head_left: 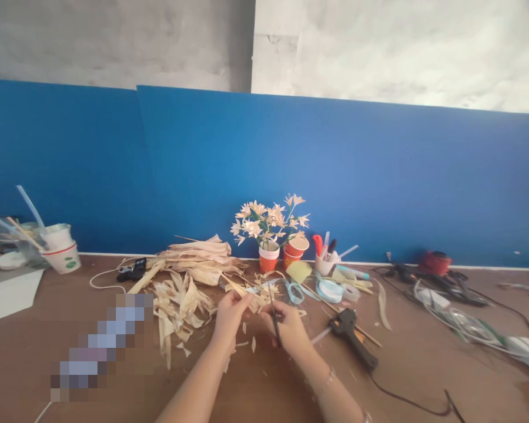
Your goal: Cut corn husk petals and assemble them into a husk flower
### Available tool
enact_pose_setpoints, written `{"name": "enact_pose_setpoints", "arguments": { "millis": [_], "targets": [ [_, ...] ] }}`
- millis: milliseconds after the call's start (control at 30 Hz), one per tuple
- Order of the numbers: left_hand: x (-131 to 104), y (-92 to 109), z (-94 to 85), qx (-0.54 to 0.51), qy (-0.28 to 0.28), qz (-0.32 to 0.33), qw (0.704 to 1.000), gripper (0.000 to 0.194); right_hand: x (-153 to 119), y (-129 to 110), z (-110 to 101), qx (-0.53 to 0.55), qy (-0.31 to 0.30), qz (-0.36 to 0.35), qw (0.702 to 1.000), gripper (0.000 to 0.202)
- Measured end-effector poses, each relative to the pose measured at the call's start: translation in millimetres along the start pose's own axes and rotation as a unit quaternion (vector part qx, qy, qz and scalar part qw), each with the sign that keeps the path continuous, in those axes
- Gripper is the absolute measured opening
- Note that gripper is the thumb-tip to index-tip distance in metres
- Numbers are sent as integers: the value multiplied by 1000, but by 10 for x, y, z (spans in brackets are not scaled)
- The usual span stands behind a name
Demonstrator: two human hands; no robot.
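My left hand [230, 317] is closed in a pinch on a pale strip of dried husk [255, 302], whose frayed pieces stick out past the fingertips. Close beside it, my right hand [290, 330] grips a slim dark pointed tool [274, 317], tip pointing away from me. I cannot tell whether this is scissors or tweezers. The right fingertips nearly meet the left ones by the husk. Small pale scraps [253, 345] lie on the table under my hands. To the left is a pile of dried husks [183, 302], with longer husk leaves [203, 258] behind it.
Pale husk flowers [268, 218] stand in a red-and-white paper cup [268, 258]. Right of my hands lie a black glue gun [352, 338], its cord, and blue ribbon rolls [328, 289]. A white cup [62, 257] stands left on the brown table [114, 405]; a blue panel [180, 170] runs behind.
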State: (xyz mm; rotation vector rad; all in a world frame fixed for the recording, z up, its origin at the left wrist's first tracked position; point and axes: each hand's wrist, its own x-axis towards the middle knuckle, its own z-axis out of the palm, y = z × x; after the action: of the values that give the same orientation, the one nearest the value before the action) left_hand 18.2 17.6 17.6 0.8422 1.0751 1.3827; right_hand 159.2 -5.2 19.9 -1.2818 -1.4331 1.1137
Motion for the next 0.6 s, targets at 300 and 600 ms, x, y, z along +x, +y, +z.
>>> {"name": "enact_pose_setpoints", "arguments": {
  "millis": [300, 600],
  "targets": [
    [-27, -56, 12, 23, -41, -9, 999, 28, 65, 105, 25, 22, 63, 12, 998, 41],
    [-51, -64, 20, 20, -85, -43, 995, 29, 40, 51, 38, 9, 58, 3, 998, 32]
  ]
}}
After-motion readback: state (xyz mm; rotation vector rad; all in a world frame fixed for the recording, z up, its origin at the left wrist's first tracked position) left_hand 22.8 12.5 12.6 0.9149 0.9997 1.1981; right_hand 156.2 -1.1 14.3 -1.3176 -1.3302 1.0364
